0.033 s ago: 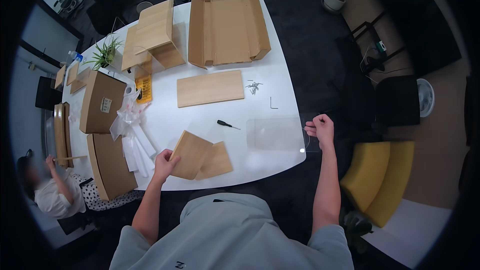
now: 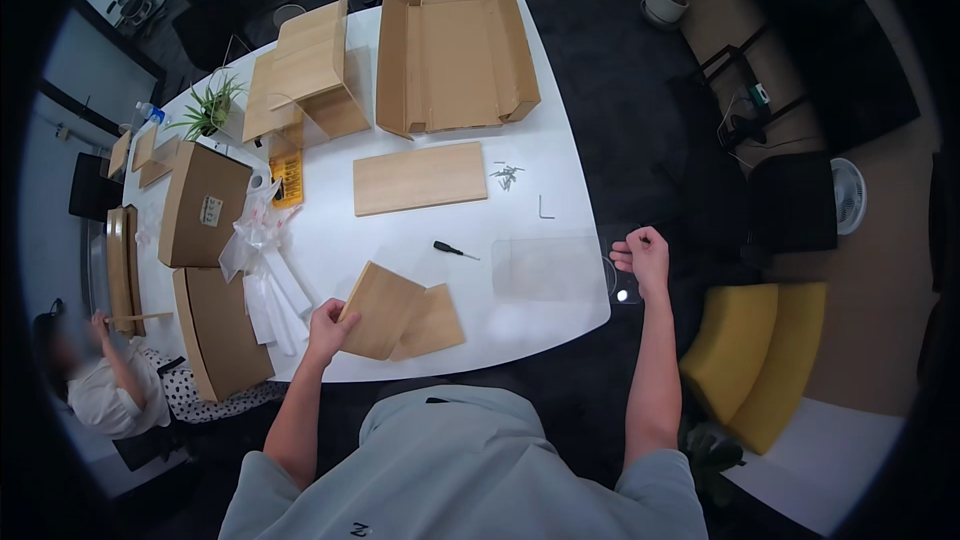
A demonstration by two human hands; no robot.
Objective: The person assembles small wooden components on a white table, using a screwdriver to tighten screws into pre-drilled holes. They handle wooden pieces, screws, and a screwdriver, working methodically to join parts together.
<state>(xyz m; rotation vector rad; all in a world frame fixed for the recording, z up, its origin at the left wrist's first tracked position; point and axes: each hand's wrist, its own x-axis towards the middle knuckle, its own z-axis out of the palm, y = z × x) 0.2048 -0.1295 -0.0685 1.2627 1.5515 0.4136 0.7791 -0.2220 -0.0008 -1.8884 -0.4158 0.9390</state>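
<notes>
My left hand (image 2: 332,328) grips the left edge of a light wooden board (image 2: 382,308), tilted over a second wooden board (image 2: 434,324) near the table's front edge. At the right rim of the table lies a clear plastic panel (image 2: 545,270), part of it jutting past the edge. My right hand (image 2: 642,258) is closed at the panel's overhanging end, fingers curled by a curved line in the plastic. Between the hands and farther off is a black-handled screwdriver (image 2: 455,250). Beyond it rests a thicker wooden board (image 2: 420,178), with a pile of screws (image 2: 507,176) and a hex key (image 2: 546,208) to its right.
An open cardboard box (image 2: 458,60) and a wood-and-clear-plastic assembly (image 2: 312,70) stand at the back. Cardboard pieces (image 2: 215,325), plastic wrapping (image 2: 265,225) and a potted plant (image 2: 210,110) line the left. A seated person (image 2: 115,390) is beyond; a yellow seat (image 2: 750,360) stands right.
A bright glint on the clear panel has shifted slightly right. Both hands and the boards stay almost where they were.
</notes>
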